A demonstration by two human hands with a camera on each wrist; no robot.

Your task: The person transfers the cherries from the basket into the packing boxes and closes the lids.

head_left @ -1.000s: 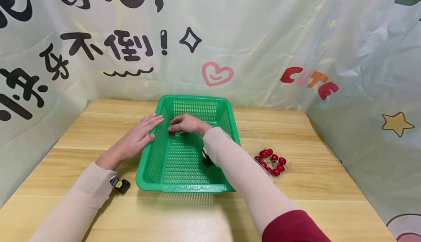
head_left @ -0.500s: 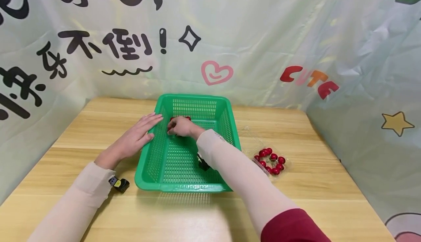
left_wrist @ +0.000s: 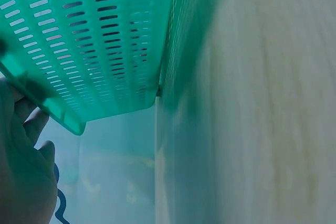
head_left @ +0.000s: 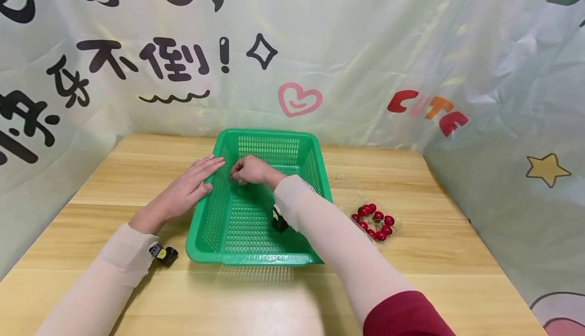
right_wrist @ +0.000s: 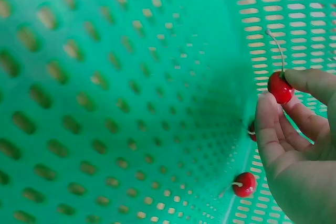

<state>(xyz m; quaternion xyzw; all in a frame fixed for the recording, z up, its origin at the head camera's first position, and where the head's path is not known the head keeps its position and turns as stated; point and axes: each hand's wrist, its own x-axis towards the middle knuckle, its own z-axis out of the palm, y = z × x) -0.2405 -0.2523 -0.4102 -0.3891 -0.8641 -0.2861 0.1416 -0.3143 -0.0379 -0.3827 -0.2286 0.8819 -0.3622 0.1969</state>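
A green slotted basket (head_left: 256, 261) stands mid-table. My right hand (head_left: 247, 169) reaches into its far left corner. In the right wrist view this hand (right_wrist: 282, 97) pinches a red cherry (right_wrist: 280, 87) by thumb and fingertips, its stem pointing up. A second cherry (right_wrist: 244, 184) lies on the basket floor (right_wrist: 105, 103) below, and a third (right_wrist: 252, 131) peeks out behind the fingers. My left hand (head_left: 198, 176) lies flat with straight fingers against the outside of the basket's left rim. The left wrist view shows the basket wall (left_wrist: 94, 40) and part of the palm (left_wrist: 21, 171).
A clear tray with several red cherries (head_left: 375, 222) sits on the wooden table (head_left: 434, 275) right of the basket. Printed plastic sheeting closes in the back and both sides. Small black cameras are strapped at both wrists (head_left: 164, 255).
My right hand has shifted a little deeper toward the basket's far left corner and now hides the cherries seen by it earlier. The left hand stays against the rim.
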